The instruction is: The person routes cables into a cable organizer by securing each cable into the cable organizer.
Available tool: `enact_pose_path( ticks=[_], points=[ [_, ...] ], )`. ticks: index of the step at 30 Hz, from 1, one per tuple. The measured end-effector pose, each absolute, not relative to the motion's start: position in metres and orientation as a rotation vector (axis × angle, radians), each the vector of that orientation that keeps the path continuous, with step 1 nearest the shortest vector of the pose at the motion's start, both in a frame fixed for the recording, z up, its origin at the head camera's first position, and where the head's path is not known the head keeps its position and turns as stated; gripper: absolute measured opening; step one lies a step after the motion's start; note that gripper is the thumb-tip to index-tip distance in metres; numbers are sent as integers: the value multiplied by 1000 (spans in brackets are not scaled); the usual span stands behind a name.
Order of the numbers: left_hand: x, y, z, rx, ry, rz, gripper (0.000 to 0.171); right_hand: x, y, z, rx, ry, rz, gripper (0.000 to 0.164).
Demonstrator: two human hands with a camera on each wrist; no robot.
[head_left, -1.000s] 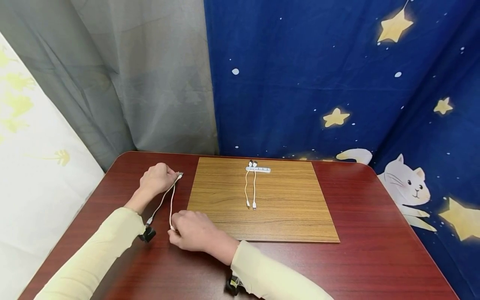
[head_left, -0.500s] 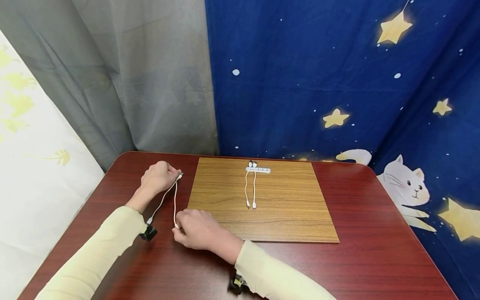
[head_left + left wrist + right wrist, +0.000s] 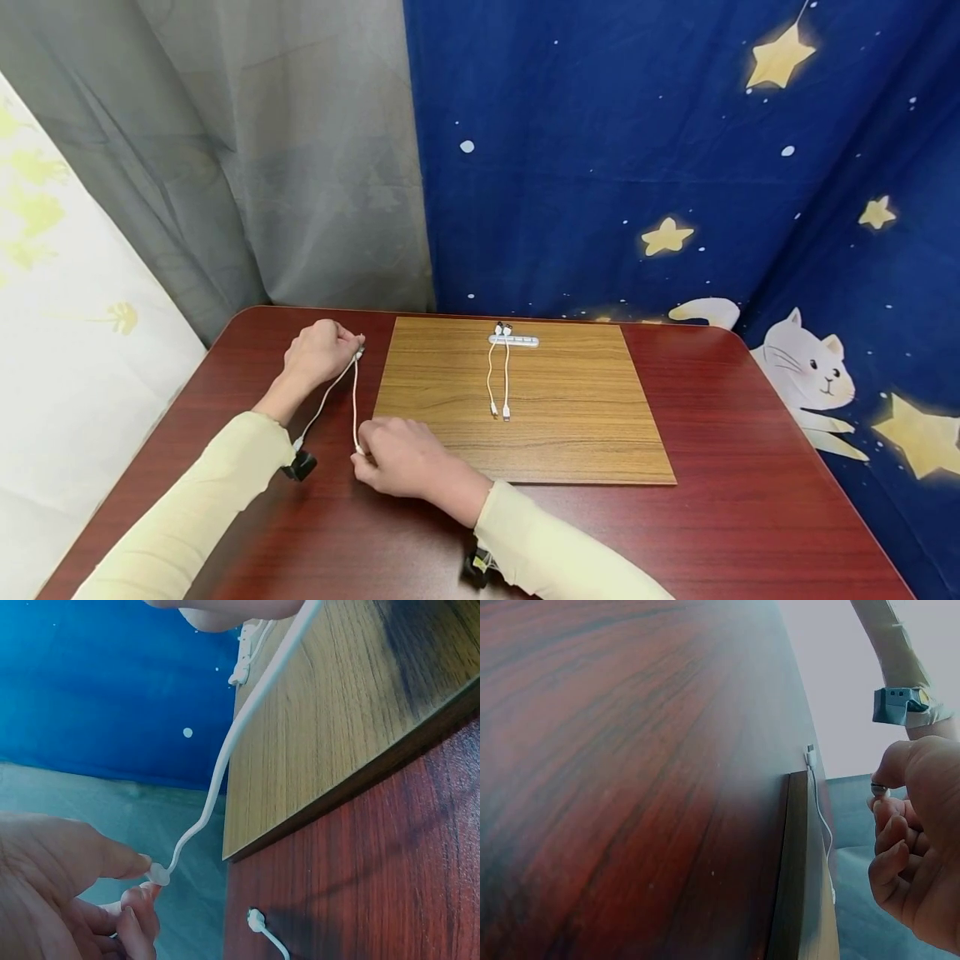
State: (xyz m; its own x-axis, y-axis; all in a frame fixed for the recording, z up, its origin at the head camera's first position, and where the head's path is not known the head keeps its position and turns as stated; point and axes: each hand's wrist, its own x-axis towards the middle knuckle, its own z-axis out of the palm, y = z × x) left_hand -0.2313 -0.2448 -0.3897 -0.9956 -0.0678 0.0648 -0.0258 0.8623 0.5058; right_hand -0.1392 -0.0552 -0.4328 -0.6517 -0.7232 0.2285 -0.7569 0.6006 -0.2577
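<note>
Stretched between both hands is a short white charging cable (image 3: 355, 404). My left hand (image 3: 313, 350) pinches its far end between thumb and fingers; in the left wrist view the white plug (image 3: 158, 874) shows at the fingertips. My right hand (image 3: 399, 457) pinches the near end, and a metal tip (image 3: 879, 789) peeks out there in the right wrist view. A second white cable (image 3: 324, 407) lies on the red-brown table beside the left forearm, its near plug (image 3: 298, 444) close to the wrist camera. Its far plug (image 3: 359, 353) sits just below the left fingertips.
Right of the hands lies a wood-grain board (image 3: 592, 408), its left edge close to the right hand. A pale slotted cable holder (image 3: 527, 342) is at its back, with two white cables (image 3: 507, 375) hanging from it towards the front. Curtains stand behind the table (image 3: 750, 517).
The right hand has shifted slightly right and away from the body with its cable end, so the cable runs straighter. The left hand has crept slightly up in the view, still pinching the other end.
</note>
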Motion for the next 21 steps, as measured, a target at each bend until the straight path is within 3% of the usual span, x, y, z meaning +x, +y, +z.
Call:
enact_pose_path(
  ticks=[21],
  points=[
    [-234, -233, -385, 43, -2903, -861, 30, -144, -44, -433, 1248, -2738, 547, 27]
  ],
)
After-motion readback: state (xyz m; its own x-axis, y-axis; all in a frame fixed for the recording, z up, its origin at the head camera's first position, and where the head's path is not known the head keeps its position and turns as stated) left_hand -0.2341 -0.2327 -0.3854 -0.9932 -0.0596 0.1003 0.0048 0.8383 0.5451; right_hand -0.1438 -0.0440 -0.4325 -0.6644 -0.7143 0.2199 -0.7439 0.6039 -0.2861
